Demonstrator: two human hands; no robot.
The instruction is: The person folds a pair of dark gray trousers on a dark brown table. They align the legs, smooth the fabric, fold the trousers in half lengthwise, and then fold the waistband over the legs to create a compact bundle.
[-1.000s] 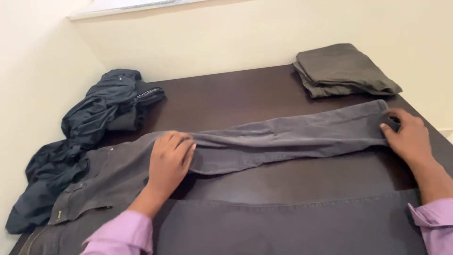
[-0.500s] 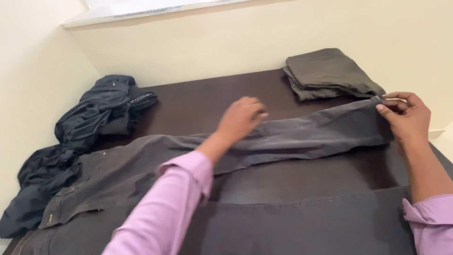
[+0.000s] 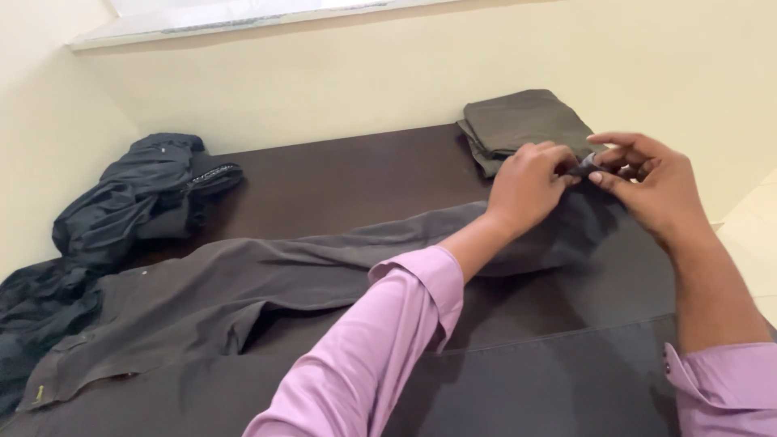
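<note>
Both hands pinch the cuff end of the grey trousers (image 3: 267,283) at two o'clock on the dark table (image 3: 340,182): left hand (image 3: 526,188) and right hand (image 3: 651,190) with fingertips pressed together on the hem. The trousers stretch back toward eight o'clock; a folded olive garment (image 3: 522,121) lies just beyond the hands at one o'clock, and a crumpled dark jacket (image 3: 137,202) sits at ten.

Soft, even daylight from the window ledge (image 3: 243,16) above; faint shadows under the sleeves, no glare, focus sharp throughout.
</note>
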